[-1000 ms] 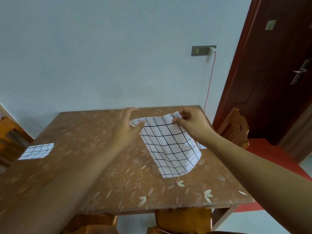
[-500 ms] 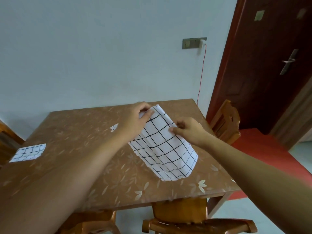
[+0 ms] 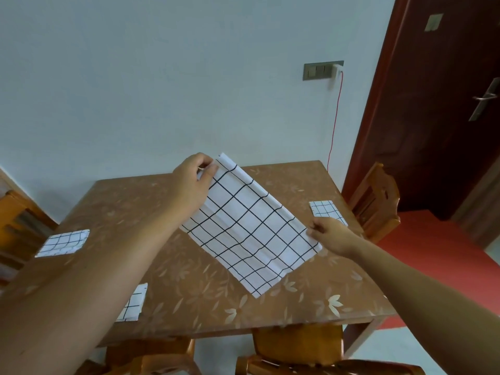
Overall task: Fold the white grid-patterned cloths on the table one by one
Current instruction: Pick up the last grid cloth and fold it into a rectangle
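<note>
A white cloth with a black grid is stretched in the air above the brown floral table. My left hand pinches its far upper corner. My right hand pinches its right corner, lower and nearer to me. The cloth's free lower edge hangs down toward the table top. Three smaller folded grid cloths lie flat on the table: one at the left edge, one near the front, partly hidden by my left forearm, and one at the right edge behind my right hand.
Wooden chairs stand at the right side, the left side and under the front edge. A wall with a switch plate and a red cable runs behind the table. A dark red door is at the right.
Both hands have lifted the cloth off the table and pulled apart, so it is spread taut. My left hand rose to the far corner and my right hand moved right and down.
</note>
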